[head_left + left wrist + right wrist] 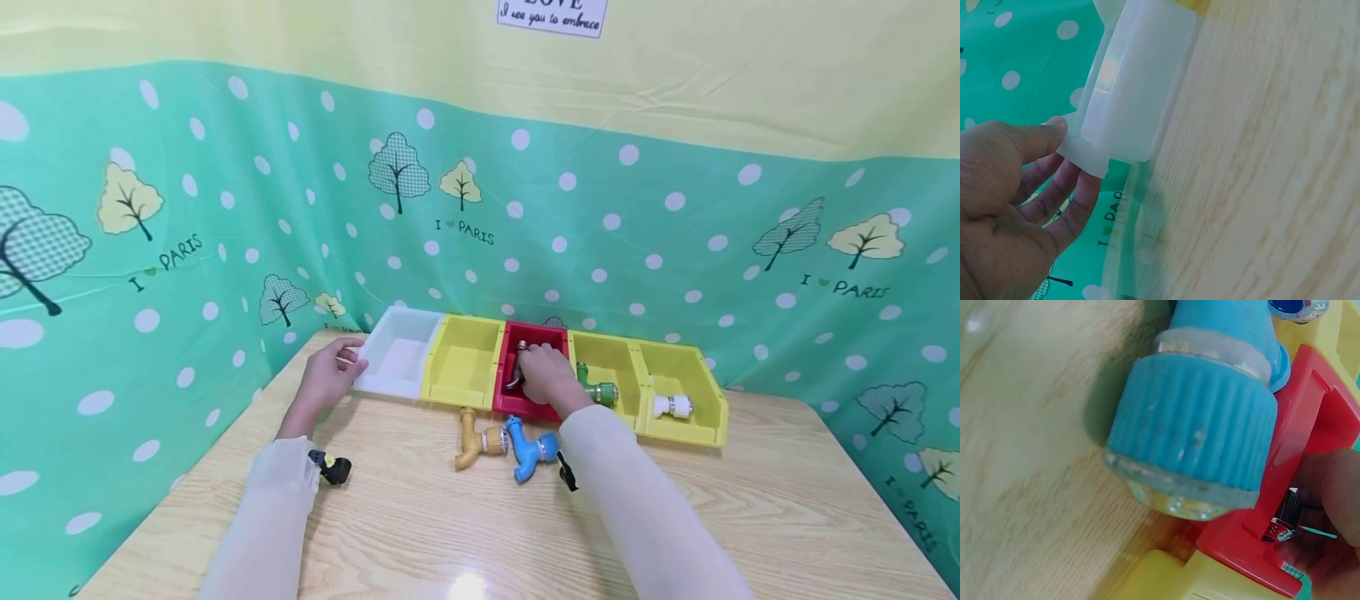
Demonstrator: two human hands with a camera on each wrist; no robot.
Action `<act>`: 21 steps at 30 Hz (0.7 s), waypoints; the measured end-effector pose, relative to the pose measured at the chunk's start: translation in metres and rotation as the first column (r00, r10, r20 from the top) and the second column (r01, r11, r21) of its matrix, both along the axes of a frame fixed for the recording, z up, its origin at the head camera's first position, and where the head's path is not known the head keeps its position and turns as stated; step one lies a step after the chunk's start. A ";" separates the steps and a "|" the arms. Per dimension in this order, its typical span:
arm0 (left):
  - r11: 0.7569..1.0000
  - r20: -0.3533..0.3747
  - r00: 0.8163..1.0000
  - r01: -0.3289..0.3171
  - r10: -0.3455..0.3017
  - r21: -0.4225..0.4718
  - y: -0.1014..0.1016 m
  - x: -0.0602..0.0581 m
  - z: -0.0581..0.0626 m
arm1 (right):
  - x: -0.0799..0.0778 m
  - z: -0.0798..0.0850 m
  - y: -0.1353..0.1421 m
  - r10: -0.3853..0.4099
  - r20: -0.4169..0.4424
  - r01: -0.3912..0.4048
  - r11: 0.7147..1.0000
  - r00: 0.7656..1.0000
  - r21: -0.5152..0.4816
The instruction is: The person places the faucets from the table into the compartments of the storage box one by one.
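the left hand [327, 375] pinches the outer rim of the white bin [386, 385], thumb on top and fingers beneath, probably to steady the row. a yellow bin [459, 394] comes next. the orange tap [469, 442] lies on the table [420, 517] at seven o'clock from the red bin [517, 406], its knob toward three.

inside the red bin is the dark tap [516, 372]; its visible length runs from about twelve o'clock to seven, the spout seeming to point at seven. the blue tap [528, 450] lies at six o'clock outside, knob toward three. the right hand [551, 377] has its fingers clamped on the dark tap's knob, likely because that end is easiest to grasp.

the green tap [602, 393] and the white tap [672, 406] sit one per bin, perhaps sorted singly, knobs toward three o'clock.
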State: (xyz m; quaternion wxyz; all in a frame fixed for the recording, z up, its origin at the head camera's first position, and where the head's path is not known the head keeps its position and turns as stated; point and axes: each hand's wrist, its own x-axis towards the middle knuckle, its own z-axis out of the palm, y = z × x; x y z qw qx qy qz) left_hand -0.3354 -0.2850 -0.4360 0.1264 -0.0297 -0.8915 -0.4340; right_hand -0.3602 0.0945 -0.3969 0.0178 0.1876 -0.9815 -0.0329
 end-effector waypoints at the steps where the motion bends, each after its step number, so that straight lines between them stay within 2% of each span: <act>1: 1.000 -0.001 1.000 -0.001 0.001 0.001 0.000 0.000 0.000 | 0.000 0.000 0.000 -0.004 0.009 0.004 1.000 1.000 -0.003; 11: 1.000 0.009 1.000 -0.005 0.005 0.006 0.003 0.000 0.001 | 0.001 -0.005 0.000 -0.019 0.078 0.026 0.996 0.997 -0.090; 21: 1.000 0.007 1.000 -0.003 0.003 -0.003 0.001 0.001 0.000 | 0.002 -0.012 0.000 -0.030 0.077 0.035 0.997 0.997 -0.071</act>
